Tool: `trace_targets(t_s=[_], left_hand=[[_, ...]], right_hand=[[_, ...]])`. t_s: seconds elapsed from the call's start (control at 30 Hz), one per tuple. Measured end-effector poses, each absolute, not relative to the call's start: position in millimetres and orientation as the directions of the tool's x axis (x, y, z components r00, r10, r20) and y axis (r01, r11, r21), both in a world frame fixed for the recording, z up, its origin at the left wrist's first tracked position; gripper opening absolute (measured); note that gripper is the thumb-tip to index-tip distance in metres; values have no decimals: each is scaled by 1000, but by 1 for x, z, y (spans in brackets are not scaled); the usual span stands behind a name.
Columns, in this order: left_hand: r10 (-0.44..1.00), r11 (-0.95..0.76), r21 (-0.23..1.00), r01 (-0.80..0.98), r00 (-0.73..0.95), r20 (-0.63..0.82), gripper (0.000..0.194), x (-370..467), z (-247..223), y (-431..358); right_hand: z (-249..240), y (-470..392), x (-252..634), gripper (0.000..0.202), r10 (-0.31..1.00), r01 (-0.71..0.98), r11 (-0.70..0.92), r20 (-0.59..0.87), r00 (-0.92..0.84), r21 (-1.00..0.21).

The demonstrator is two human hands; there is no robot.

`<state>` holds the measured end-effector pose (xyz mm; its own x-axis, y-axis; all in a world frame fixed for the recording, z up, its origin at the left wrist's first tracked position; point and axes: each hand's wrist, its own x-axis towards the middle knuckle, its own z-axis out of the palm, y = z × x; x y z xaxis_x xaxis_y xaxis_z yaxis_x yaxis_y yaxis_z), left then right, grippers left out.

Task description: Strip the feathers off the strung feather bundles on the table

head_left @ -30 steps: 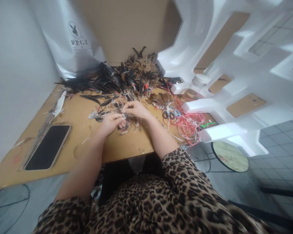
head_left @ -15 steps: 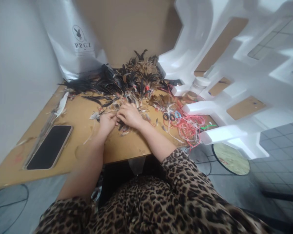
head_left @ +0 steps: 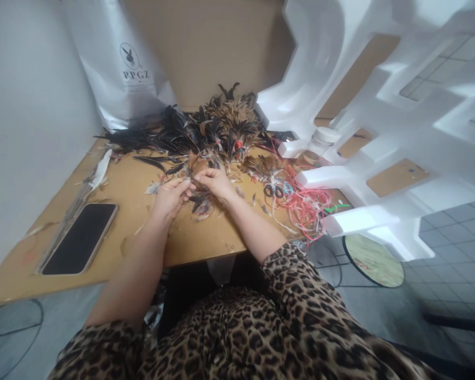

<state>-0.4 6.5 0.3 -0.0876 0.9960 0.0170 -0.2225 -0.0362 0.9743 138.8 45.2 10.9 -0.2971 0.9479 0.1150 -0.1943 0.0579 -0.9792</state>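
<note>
My left hand (head_left: pixel 171 196) and my right hand (head_left: pixel 216 183) meet low over the front half of the table, fingertips close together. Both are closed in a pinch at the base of a small tuft of brown feathers (head_left: pixel 196 164), which fans out beyond my fingers. The exact grip is too small to make out. Just below my hands lies a little heap of dark feathers (head_left: pixel 201 203). Behind them spreads a big pile of long black feathers (head_left: pixel 174 129), with bushy tan feathers (head_left: pixel 237 119) beside it.
A phone (head_left: pixel 80 238) lies at the left. Scissors (head_left: pixel 273 190), tangled pink strings (head_left: pixel 306 208) and a lidded jar (head_left: pixel 323 138) are at the right, beneath a large white foam piece (head_left: pixel 364 174). A silvery bag (head_left: pixel 130 89) stands at the back left.
My hands have shifted slightly, fingertips turning up and a bit apart. The brown feather tuft now shows beyond my fingers. The big pile stays put.
</note>
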Motion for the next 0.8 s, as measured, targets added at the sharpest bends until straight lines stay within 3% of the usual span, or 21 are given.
trace_targets(t_s=[0.23, 0.43, 0.63, 0.8], left_hand=[[955, -142, 979, -147, -282, 96, 23, 3, -12, 15], [922, -184, 979, 86, -329, 202, 26, 9, -6, 6], [897, -257, 935, 246, -300, 325, 33, 12, -13, 2], [851, -341, 791, 507, -191, 489, 31, 10, -13, 2]], right_hand=[[7, 34, 121, 15, 987, -64, 84, 92, -133, -994], [9, 31, 119, 13, 994, -137, 0, 15, -107, -991], [4, 34, 119, 16, 992, -205, 53, 76, -103, -977], [3, 35, 119, 13, 990, -237, 35, 67, -125, -971]])
